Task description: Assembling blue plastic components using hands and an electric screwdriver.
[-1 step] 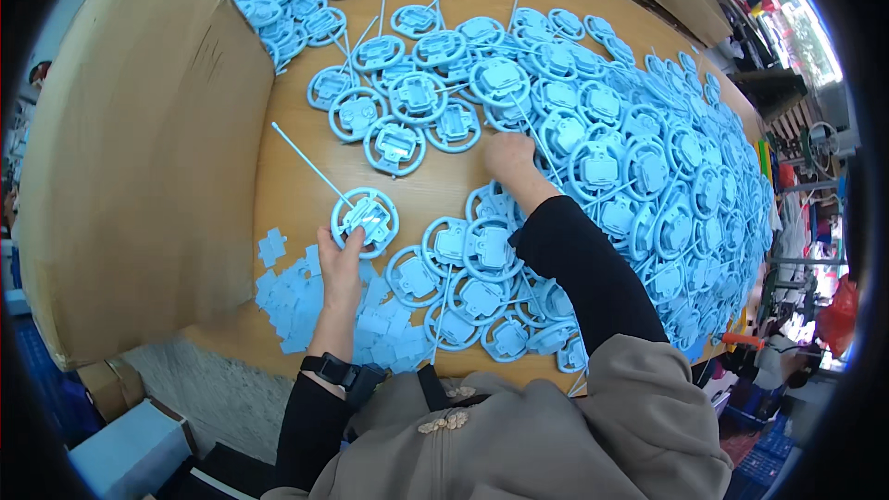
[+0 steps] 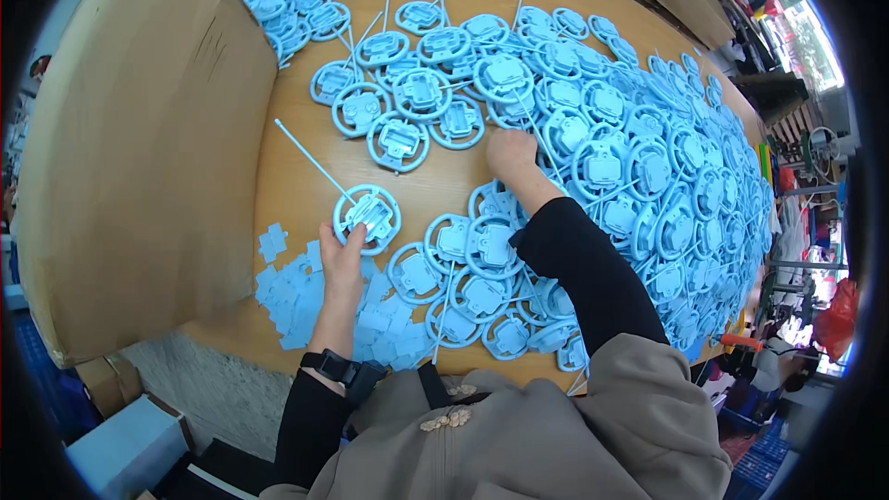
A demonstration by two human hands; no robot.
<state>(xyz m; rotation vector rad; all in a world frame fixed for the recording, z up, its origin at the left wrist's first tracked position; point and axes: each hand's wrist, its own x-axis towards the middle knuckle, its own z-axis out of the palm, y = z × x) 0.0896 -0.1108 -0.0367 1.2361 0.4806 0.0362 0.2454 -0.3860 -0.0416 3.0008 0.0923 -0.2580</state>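
In the head view, the left hand (image 2: 341, 257) clamps a light-blue wheel (image 2: 374, 212) by the tabletop's (image 2: 287, 181) loose flat pieces (image 2: 389, 326); the right hand (image 2: 511, 154) is curled, contents hidden. Work looks partway: those pieces appear unused, and many wheels (image 2: 604, 169) lie heaped. The held wheel is round, its centre shiny, a thin rod (image 2: 316, 163) slanting up-left

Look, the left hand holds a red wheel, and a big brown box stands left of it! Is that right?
The colour is wrong: the head view shows the left hand holds a light blue wheel, and a big brown box stands left of it.
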